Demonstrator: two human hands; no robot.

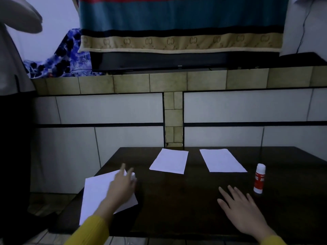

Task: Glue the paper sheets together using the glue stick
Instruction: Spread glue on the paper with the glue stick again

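On the dark table (177, 200), three thin, floppy sheets are lying — the left hand (122, 184) is resting spread on the near sheet (95, 193), grasp unclear. Right hand (242, 207) is lying flat, released, near the upright glue stick (259, 178) — light, rigid, best gripped mid-barrel.

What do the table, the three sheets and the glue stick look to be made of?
Table: probably dark varnished wood, with a faint sheen.
Sheets, left, middle, right: thin matte white paper, lying flat.
Glue stick: likely smooth plastic, white cap, red-and-white label.
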